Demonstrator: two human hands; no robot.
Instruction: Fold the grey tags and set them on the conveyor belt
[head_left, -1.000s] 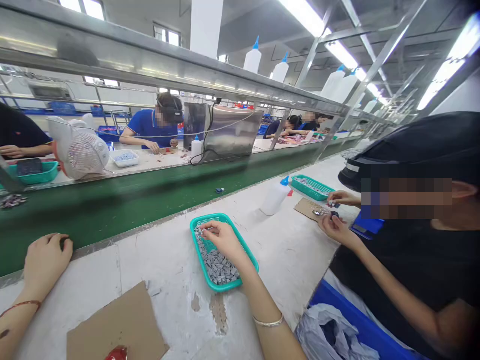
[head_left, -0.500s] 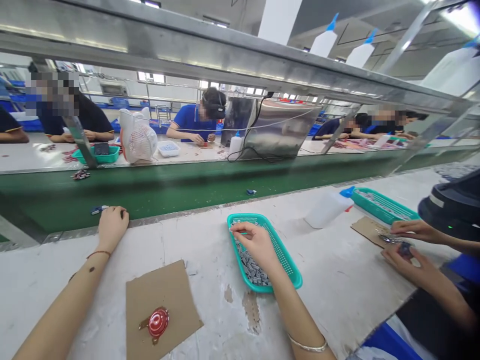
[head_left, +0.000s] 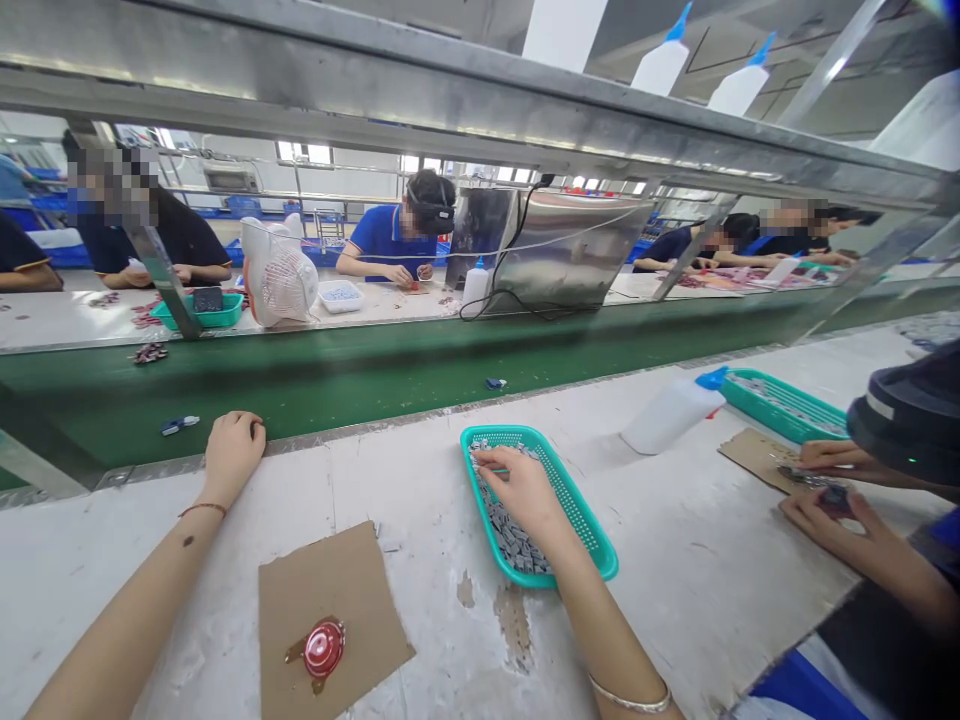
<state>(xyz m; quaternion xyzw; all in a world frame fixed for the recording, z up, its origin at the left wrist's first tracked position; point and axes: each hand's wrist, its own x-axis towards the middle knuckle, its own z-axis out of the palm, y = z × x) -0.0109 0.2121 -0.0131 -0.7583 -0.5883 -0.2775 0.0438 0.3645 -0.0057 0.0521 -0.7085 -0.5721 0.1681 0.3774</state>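
My left hand [head_left: 235,458] rests at the far edge of the worktable, beside the green belt. Its fingers are curled in, partly turned from view, and nothing shows in them. Over the left part of a green basket [head_left: 606,566], my right hand [head_left: 523,492] has thumb and fingers pinched together. Whatever is between the fingertips is too small to make out. Many small grey pieces [head_left: 517,540] fill the basket under that hand. Between my forearms lies a cardboard sheet [head_left: 360,600], bearing a shiny red domed piece [head_left: 325,648] in a wet-looking brownish patch.
Right of the basket a white squeeze bottle [head_left: 667,415] with a blue cap leans over. A co-worker's hands [head_left: 840,490] work at another cardboard piece, near a second green basket [head_left: 795,410]. Small dark parts lie on the green belt [head_left: 360,385]. A metal shelf [head_left: 450,110] crosses overhead.
The view has shifted slightly, so the table appears a little further right. Small parts on the belt have moved left. My right hand stays pinched over the basket; my left hand keeps its place.
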